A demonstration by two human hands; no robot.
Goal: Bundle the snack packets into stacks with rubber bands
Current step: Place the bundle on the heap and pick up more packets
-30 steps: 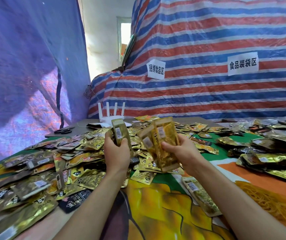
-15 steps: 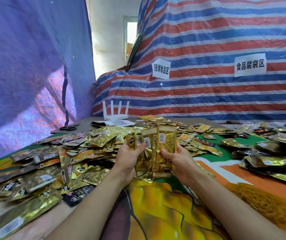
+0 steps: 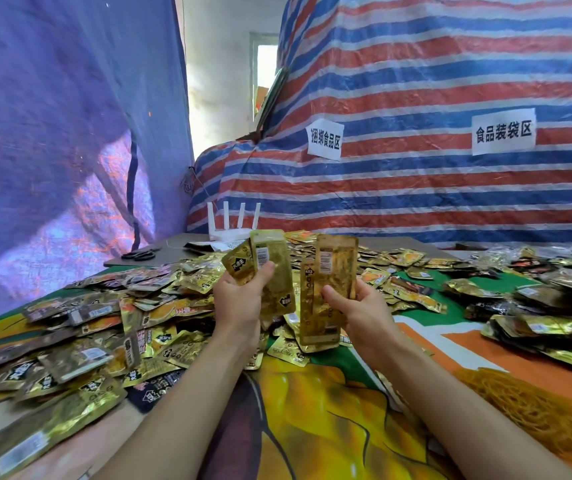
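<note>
My left hand [image 3: 239, 299] grips a few gold snack packets [image 3: 270, 268] upright above the table, thumb across their front. My right hand [image 3: 364, 306] grips another small stack of gold packets [image 3: 326, 292], also upright, a short gap to the right of the left stack. Below and around both hands lies a big heap of loose gold and dark snack packets [image 3: 111, 327]. A pile of yellow rubber bands [image 3: 533, 414] lies on the table at the lower right, beside my right forearm.
A colourful cloth covers the table [image 3: 312, 420]. More packets are piled at the right [image 3: 554, 327]. A white router [image 3: 232, 226] and black scissors [image 3: 139, 254] sit at the far edge. Blue and striped tarps hang behind, with two paper signs.
The two stacks, held together in front of me half a second ago, are now apart, one in each hand. Both hands have lifted slightly.
</note>
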